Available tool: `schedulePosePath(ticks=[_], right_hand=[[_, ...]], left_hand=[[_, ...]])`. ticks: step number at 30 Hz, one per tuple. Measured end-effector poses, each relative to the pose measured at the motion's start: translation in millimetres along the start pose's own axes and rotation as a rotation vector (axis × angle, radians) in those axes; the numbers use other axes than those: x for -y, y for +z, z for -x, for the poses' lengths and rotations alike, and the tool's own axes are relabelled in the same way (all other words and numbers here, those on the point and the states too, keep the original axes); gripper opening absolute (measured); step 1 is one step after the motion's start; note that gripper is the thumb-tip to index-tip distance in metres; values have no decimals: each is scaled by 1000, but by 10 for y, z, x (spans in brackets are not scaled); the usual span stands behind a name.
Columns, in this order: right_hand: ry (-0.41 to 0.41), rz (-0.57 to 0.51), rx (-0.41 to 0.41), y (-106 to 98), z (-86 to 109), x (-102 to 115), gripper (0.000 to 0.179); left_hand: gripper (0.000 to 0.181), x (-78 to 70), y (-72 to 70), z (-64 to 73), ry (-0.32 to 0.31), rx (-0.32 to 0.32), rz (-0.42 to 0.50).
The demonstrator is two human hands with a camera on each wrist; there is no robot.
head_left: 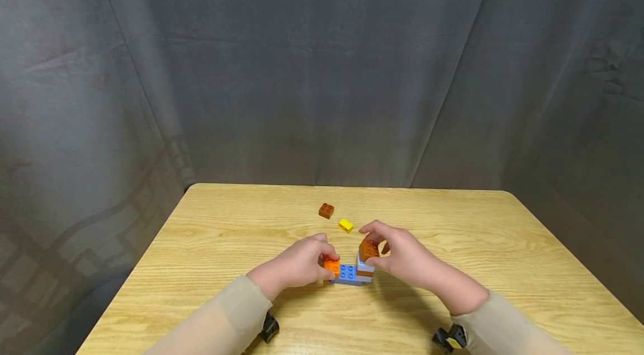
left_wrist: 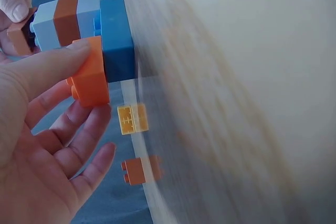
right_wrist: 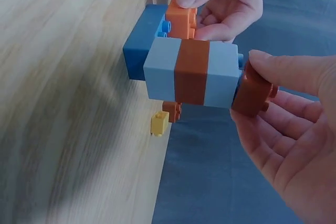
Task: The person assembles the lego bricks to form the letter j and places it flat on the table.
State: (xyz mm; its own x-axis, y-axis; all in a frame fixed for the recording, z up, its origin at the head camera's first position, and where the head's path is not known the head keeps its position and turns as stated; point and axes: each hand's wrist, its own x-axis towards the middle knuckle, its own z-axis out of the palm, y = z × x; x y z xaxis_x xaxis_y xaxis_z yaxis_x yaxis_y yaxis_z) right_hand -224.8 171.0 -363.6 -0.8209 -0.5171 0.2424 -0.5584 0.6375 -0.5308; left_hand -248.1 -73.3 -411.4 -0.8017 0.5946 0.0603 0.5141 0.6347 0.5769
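My left hand (head_left: 306,260) pinches an orange brick (left_wrist: 92,74) between thumb and fingers. That brick sits at the left end of a longer blue brick (head_left: 347,273), whose middle studs show. At the blue brick's right end rises a stack of a light blue brick (right_wrist: 223,74), a brown brick (right_wrist: 191,72) and another light blue brick (right_wrist: 160,69). With thumb and fingers my right hand (head_left: 402,251) grips a second brown brick (right_wrist: 253,88) at the stack's top. It is tilted against the top studs, and a gap shows along one side.
Beyond the hands, a yellow brick (head_left: 345,225) lies on its side on the wooden table (head_left: 241,215). Farther back is another brown brick (head_left: 326,210), studs up. A grey curtain (head_left: 312,75) hangs behind the table's far edge.
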Motion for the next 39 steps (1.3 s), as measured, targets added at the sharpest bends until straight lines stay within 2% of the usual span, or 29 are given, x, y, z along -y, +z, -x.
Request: schedulePosePath(ticks=[8,21,34,39], right_hand=[[-6,-11,10,47,4,-17,31],[-11,-17,15,51,2,-20,28],[-68,17,-11,85,13,-4,29],[-55,20,1,83,8,4,28]], left_hand=[[28,-4,4,-3,10,-3,5],[28,13,7,-3,7,0,26],[29,25,1,11,24,-9,27],[29,15,-14,12,10,6,34]])
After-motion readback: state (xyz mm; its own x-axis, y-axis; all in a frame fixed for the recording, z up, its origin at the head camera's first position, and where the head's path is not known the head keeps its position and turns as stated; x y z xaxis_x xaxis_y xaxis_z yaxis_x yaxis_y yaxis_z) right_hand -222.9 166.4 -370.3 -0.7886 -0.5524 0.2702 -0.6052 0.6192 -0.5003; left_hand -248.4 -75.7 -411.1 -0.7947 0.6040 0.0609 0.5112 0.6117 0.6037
